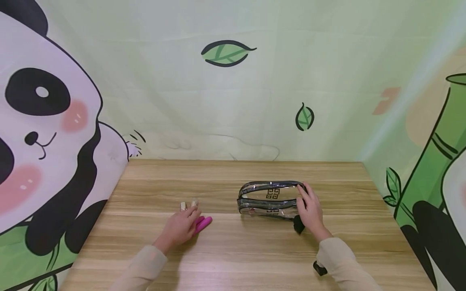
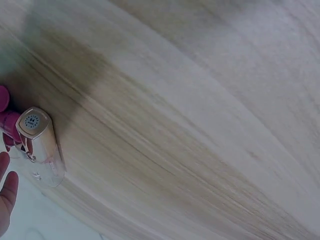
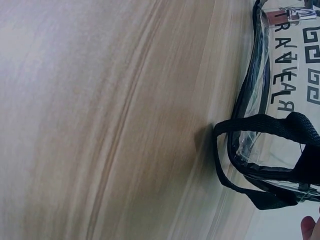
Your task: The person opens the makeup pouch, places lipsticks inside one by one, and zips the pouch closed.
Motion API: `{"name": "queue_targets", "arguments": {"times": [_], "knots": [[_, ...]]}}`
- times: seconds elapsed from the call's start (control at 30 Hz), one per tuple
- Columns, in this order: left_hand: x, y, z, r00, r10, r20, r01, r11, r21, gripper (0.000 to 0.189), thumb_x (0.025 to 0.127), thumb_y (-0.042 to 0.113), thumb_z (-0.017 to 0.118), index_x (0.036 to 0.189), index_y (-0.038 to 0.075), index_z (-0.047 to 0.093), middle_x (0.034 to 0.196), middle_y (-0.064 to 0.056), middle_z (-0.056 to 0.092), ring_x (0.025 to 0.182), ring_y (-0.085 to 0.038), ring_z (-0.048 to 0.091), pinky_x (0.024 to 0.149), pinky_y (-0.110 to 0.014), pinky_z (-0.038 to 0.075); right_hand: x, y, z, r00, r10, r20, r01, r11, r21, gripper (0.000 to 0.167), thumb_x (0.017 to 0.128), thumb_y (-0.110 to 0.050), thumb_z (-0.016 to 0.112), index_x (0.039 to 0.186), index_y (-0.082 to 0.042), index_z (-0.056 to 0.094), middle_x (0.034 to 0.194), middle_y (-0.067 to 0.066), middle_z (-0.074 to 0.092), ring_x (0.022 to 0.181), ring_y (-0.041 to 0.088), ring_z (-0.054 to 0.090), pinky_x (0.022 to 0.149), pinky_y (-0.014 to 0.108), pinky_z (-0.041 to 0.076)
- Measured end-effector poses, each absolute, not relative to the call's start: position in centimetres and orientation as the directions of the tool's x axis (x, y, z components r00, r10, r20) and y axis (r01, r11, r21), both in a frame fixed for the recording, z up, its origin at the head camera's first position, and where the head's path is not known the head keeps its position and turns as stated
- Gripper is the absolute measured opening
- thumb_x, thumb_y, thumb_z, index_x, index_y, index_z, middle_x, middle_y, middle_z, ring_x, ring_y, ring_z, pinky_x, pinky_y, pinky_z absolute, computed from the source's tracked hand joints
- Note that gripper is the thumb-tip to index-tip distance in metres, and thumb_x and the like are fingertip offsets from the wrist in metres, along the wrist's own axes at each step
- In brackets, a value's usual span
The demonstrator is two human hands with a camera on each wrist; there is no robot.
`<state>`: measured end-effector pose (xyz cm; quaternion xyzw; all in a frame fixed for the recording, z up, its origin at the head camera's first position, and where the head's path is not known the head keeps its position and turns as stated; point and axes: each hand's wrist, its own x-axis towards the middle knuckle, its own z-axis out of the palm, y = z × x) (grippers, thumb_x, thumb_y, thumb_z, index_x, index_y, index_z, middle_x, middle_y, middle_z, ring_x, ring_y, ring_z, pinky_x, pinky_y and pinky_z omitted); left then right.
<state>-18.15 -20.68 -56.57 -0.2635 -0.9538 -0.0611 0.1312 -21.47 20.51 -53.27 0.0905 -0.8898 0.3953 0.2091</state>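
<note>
My left hand [image 1: 180,226] reaches over a small group of cosmetics, fingers extended. Beside it lie magenta tubes [image 1: 204,224], partly covered by the hand, and a small pale-capped tube [image 1: 183,206]. The left wrist view shows a gold-ended lip gloss tube [image 2: 45,142] with a round numbered sticker, a gap between it and the fingertips [image 2: 9,190]. A clear pouch [image 1: 251,194] with black trim stands unzipped. My right hand [image 1: 311,208] holds its right end, fingers over the rim. Inside the pouch is a reddish lipstick tube [image 3: 280,18].
A black strap loop [image 3: 265,122] sticks out from the pouch's end. The wooden table [image 1: 233,258] ends at a fabric backdrop [image 1: 174,101] with panda and leaf prints. A small black object [image 1: 320,268] sits at the right sleeve.
</note>
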Motion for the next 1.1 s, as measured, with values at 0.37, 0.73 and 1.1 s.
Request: {"name": "queue_targets", "arguments": {"times": [0.37, 0.73, 1.1], "knots": [[-17.0, -20.9, -57.0, -0.798, 0.494, 0.346, 0.526, 0.85, 0.001, 0.038, 0.074, 0.016, 0.059, 0.111, 0.011, 0.056, 0.116, -0.013, 0.055, 0.094, -0.031, 0.058, 0.073, -0.044, 0.049, -21.5, 20.5, -53.3, -0.893, 0.012, 0.45, -0.326, 0.671, -0.666, 0.039, 0.086, -0.006, 0.045, 0.124, -0.001, 0.049, 0.136, 0.018, 0.037, 0.121, 0.041, 0.034, 0.094, 0.056, 0.03], [-16.3, -21.1, -57.3, -0.799, 0.5, 0.335, 0.526, 0.85, -0.013, 0.043, 0.072, 0.015, 0.06, 0.115, 0.012, 0.057, 0.117, -0.011, 0.056, 0.092, -0.029, 0.059, 0.075, -0.042, 0.049, -21.5, 20.5, -53.3, -0.893, 0.013, 0.449, -0.327, 0.666, -0.67, 0.039, 0.086, -0.007, 0.045, 0.125, -0.001, 0.049, 0.137, 0.018, 0.036, 0.121, 0.041, 0.034, 0.094, 0.056, 0.03], [-16.0, -20.8, -57.9, -0.801, 0.516, 0.305, 0.523, 0.85, -0.063, 0.049, 0.073, 0.014, 0.059, 0.122, 0.012, 0.053, 0.113, -0.008, 0.058, 0.093, -0.025, 0.058, 0.073, -0.041, 0.05, -21.5, 20.5, -53.4, -0.896, 0.008, 0.445, -0.324, 0.674, -0.664, 0.04, 0.085, -0.005, 0.047, 0.125, -0.001, 0.048, 0.137, 0.018, 0.035, 0.121, 0.042, 0.033, 0.093, 0.057, 0.03]]}}
